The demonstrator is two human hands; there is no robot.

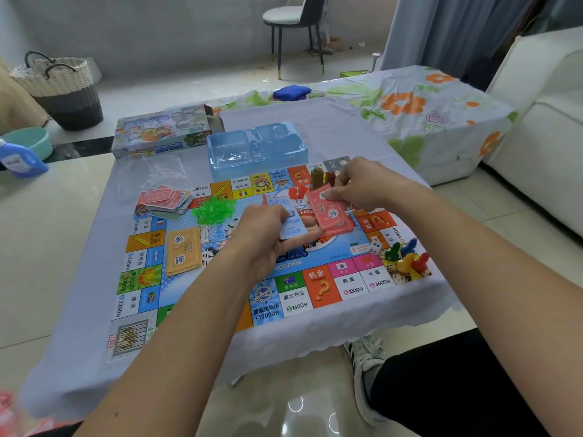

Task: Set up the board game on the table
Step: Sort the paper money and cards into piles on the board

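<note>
The colourful game board lies flat on a small table under a pale cloth. Over its middle, my left hand holds blue paper bills. My right hand pinches a stack of red paper bills beside them. On the board lie an orange card pile, a heap of green houses, a fan of red-backed cards, a white die and several coloured pawns. Brown and red pieces stand behind my right hand.
A clear blue plastic tray and the game box sit at the table's far side, with a clear bag beside them. A flowered cloth covers a bigger table behind. A sofa stands right, a basket far left.
</note>
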